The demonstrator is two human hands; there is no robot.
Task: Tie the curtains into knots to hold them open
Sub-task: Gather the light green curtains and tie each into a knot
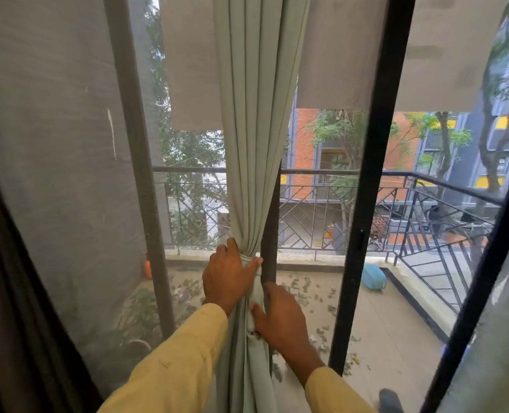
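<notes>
Item: curtain, one; pale sage-green cloth, smooth and matte, falling in long vertical pleats; hangs at the middle of the view in front of the glazed doors, drawn in to a narrow waist low down, then dropping as a loose bundle between the two forearms.

Left hand, one; fingers wrapped round the curtain at its gathered waist, gripping it tight.

Right hand, one; just below the left hand, thumb pressed on the front of the bundled cloth, fingers curled round its far side, holding it.

Sleeves, two; yellow woven fabric, cuffs at the wrists.

Insect mesh, one panel at the left; grey, fine-woven, semi-sheer.

Black door uprights, two to the right of the curtain; straight, glossy.

Balcony railing, one; dark metal, diagonal bars.

Blue container, one; lying on the balcony floor among scattered leaves.
</notes>
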